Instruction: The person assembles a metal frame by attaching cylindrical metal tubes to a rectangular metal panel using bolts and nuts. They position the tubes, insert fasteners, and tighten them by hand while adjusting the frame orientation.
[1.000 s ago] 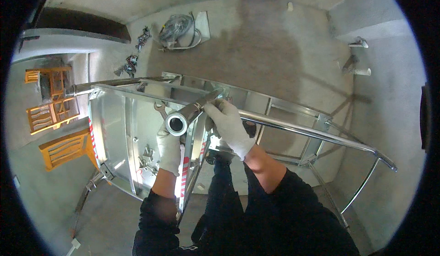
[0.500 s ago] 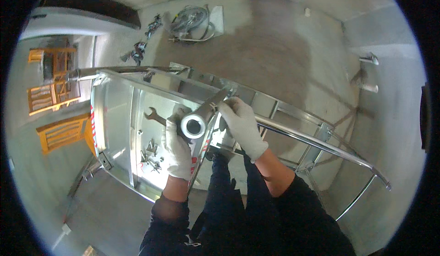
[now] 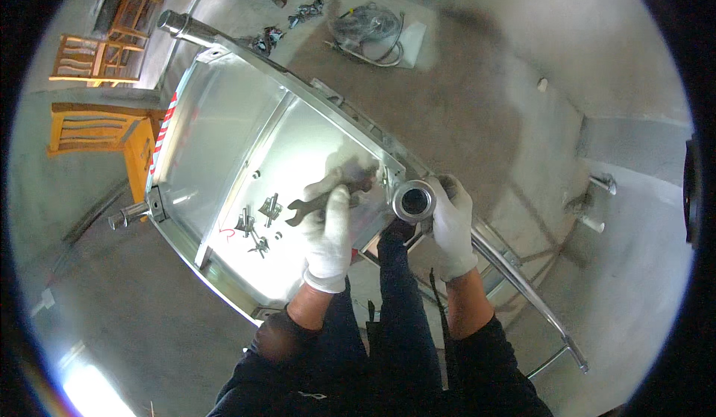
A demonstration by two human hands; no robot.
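My left hand (image 3: 328,242), in a white glove, is closed on a metal open-end wrench (image 3: 316,205), its jaw pointing left. It hangs above a shiny metal panel (image 3: 216,137) set in a frame. Toward the right, an upright metal tube (image 3: 414,201) shows its round open end at the frame's corner. My gloved right hand (image 3: 453,230) presses against the tube's right side with bent fingers. Their tips are hidden behind the tube, so what they grip cannot be seen. Several loose bolts with metal clamp pieces (image 3: 257,215) lie on the panel, left of the wrench.
A chrome rail (image 3: 522,283) runs off to the lower right. Short tube stubs (image 3: 186,27) stick out from the frame's corners. Wooden chairs (image 3: 93,130) stand at the left. Bagged coiled hoses (image 3: 365,33) and small metal parts (image 3: 306,13) lie on the floor beyond the frame.
My view has turned and shifted, so the frame sits differently. My left hand has left the tube's side and holds the wrench over the panel. My right hand now sits lower against the tube's right side.
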